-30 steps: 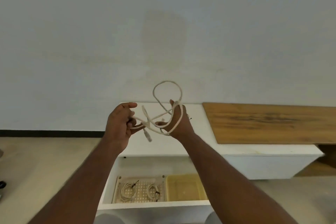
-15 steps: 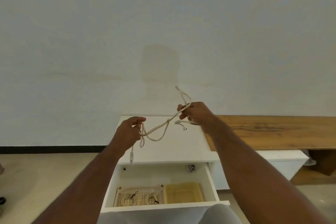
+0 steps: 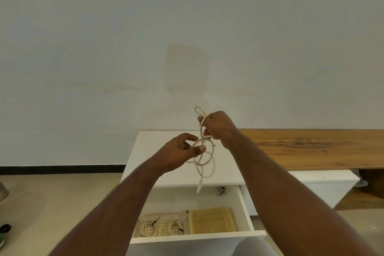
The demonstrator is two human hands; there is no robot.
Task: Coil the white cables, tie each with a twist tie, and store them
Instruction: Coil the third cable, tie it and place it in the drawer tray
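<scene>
A white cable (image 3: 204,159) hangs in loose loops in the air above the white cabinet top (image 3: 145,151). My right hand (image 3: 216,128) grips the cable's upper loops, with a small loop sticking out above the fist. My left hand (image 3: 182,151) is just below and to the left, thumb and fingers touching a lower loop. One cable end dangles down toward the open drawer (image 3: 245,210). Two coiled, tied white cables (image 3: 147,227) lie in a perforated basket (image 3: 164,224) inside the drawer. A dark twist tie (image 3: 214,145) peeks out on the cabinet top behind the cable.
A yellow translucent tray (image 3: 212,221) sits in the drawer beside the basket. A wooden bench top (image 3: 311,147) runs to the right of the cabinet. The wall rises straight behind. Beige floor lies to the left, with a dark object (image 3: 5,228) at its edge.
My hands have come closer together. The cable, stretched between them before, now hangs in several loops from my right hand, and my left hand has loosened its hold.
</scene>
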